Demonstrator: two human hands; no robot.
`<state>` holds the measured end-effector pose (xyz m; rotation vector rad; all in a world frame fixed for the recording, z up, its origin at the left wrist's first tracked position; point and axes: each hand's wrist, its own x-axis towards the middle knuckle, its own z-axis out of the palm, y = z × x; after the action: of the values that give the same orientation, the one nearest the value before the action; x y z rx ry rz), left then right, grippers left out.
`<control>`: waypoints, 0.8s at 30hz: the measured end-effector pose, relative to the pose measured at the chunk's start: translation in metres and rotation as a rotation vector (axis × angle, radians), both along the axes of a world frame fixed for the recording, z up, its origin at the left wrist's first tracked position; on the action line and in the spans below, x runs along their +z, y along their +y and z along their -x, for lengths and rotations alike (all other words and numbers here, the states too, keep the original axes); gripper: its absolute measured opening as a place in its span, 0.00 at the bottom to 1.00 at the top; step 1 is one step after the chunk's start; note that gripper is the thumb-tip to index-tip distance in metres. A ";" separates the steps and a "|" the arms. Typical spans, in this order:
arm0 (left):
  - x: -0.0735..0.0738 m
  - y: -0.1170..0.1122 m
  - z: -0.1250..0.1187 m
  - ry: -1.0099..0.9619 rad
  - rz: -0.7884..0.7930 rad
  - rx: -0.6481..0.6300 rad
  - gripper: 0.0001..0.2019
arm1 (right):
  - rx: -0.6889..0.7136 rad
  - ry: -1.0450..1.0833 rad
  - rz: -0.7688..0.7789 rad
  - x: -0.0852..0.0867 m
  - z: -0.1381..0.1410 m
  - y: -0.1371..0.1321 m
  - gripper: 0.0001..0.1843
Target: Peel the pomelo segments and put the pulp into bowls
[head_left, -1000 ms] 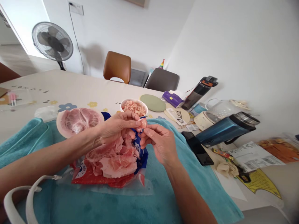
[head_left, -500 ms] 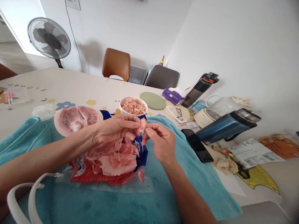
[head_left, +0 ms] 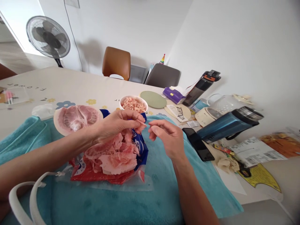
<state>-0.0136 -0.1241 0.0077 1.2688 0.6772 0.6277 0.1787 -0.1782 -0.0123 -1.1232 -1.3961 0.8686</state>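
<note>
The left hand [head_left: 120, 123] keeps a closed grip on a small piece of pink pomelo flesh [head_left: 141, 128], above peel and membrane scraps [head_left: 118, 159] on a red-and-blue plastic bag [head_left: 142, 144]. The right hand [head_left: 168, 139] is just beside the piece, fingers curled; whether its grip is closed, I cannot tell. Beyond, a white bowl [head_left: 121, 106] holds loose flesh, near a pomelo half [head_left: 78, 118].
</note>
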 end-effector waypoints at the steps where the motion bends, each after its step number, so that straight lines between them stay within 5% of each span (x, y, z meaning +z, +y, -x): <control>1: -0.001 0.000 -0.001 0.008 -0.024 0.006 0.08 | -0.007 -0.032 -0.028 -0.001 0.001 0.000 0.05; 14: -0.002 -0.003 -0.004 0.125 -0.105 0.049 0.04 | -0.038 -0.543 -0.241 -0.007 0.009 -0.004 0.07; 20: -0.001 -0.003 -0.003 0.172 -0.079 0.006 0.04 | -0.147 -0.871 -0.443 -0.014 0.014 -0.006 0.12; 24: 0.000 -0.002 -0.001 0.166 -0.009 -0.063 0.03 | -0.181 -0.882 -0.499 -0.016 0.015 -0.006 0.13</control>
<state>-0.0129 -0.1264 0.0078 1.3556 0.7683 0.4778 0.1638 -0.1839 -0.0278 -1.2509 -2.0215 -0.1765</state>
